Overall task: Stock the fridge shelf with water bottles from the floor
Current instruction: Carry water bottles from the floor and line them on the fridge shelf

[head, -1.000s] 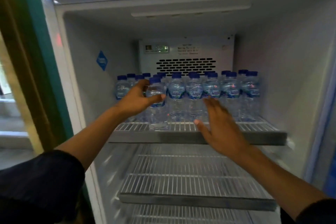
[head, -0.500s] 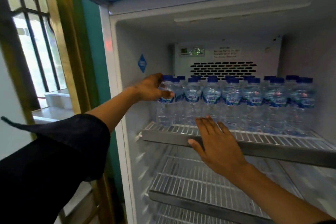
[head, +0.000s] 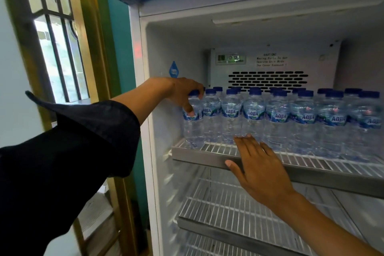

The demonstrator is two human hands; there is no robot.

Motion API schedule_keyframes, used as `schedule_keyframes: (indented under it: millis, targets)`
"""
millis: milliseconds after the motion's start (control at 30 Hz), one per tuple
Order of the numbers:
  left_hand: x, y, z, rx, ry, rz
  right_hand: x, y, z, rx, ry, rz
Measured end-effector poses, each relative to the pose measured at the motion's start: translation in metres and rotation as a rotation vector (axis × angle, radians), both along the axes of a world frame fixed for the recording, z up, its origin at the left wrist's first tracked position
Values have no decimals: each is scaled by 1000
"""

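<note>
Head view: at frame centre-left, the left hand [head: 182,91] curls its fingers [head: 189,108] around the leftmost Aqua water bottle [head: 193,124], standing upright on the fridge shelf [head: 207,157]. The right hand [head: 257,170] lies flat on the shelf's front edge, fingers straight, slightly spread.

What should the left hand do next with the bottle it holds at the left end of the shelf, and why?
Probably let go and draw back. The left hand grips the leftmost bottle, which already stands upright on the wire shelf, in line with the front row of bottles. The right hand rests flat on the shelf's front edge, so nothing else seems to need placing here.
</note>
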State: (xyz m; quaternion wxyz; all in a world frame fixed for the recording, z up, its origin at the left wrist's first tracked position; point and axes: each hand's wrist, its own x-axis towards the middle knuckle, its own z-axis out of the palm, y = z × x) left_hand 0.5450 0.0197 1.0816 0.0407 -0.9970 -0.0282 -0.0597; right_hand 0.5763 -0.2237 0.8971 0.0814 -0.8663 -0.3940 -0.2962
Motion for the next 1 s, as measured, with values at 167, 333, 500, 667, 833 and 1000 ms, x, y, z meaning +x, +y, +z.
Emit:
schedule_keyframes:
  millis: [167, 333, 500, 667, 833, 1000]
  targets:
    - [-2, 7, 6, 75, 80, 12, -1, 1, 1, 12, 4, 3]
    - [-3, 6, 8, 133, 112, 34, -3, 1, 2, 24, 6, 2]
    - [-3, 1, 13, 184, 152, 70, -2, 1, 1, 17, -1, 1]
    - [-3, 0, 8, 193, 145, 85, -1, 1, 0, 15, -3, 8]
    - [-3, 5, 3, 189, 91, 79, -1, 0, 0, 20, -5, 21]
    - [-2, 5, 1, 205, 71, 83, -1, 0, -1, 15, -4, 22]
